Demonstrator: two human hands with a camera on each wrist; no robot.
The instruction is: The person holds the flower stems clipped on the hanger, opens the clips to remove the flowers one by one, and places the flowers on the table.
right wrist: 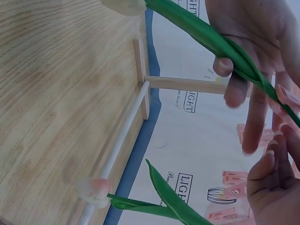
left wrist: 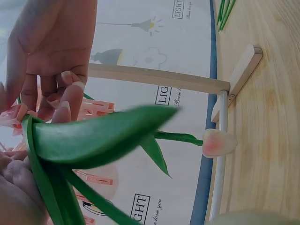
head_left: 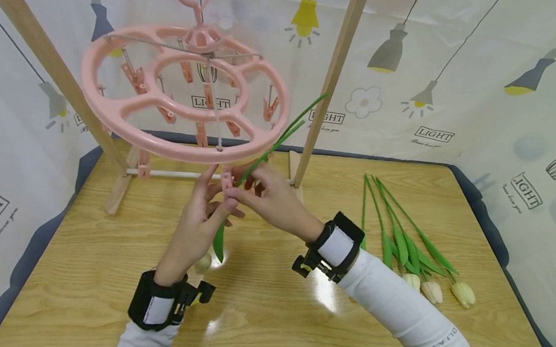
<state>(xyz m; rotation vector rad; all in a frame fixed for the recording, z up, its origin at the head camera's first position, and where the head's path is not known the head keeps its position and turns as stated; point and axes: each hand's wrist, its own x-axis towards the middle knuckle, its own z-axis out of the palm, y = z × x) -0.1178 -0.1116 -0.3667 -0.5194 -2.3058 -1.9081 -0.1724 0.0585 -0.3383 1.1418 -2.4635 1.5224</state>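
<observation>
Beneath the pink round hanger [head_left: 140, 142], both hands meet at a hanging pink clothespin [head_left: 227, 180]. My left hand [head_left: 195, 224] holds a white artificial tulip upside down by its leafy stem [right wrist: 206, 35], thumb just under the clothespin. The bloom [head_left: 202, 264] hangs by the left wrist. With thumb and fingers, my right hand [head_left: 281, 200] pinches at the clothespin; green stems [head_left: 290, 127] slant up behind it. Whether the clothespin grips the stem cannot be told. A second tulip with a pinkish bloom [left wrist: 219, 143] hangs head down beyond the hands in the wrist views.
Several white tulips [head_left: 415, 254] lie on the wooden table [head_left: 345, 329] at the right. The hanger hangs between wooden posts [head_left: 332, 82], with a white crossbar [head_left: 179, 174] low between them. Other pink clothespins [head_left: 270, 109] dangle round the ring. A printed curtain [head_left: 486, 168] stands behind.
</observation>
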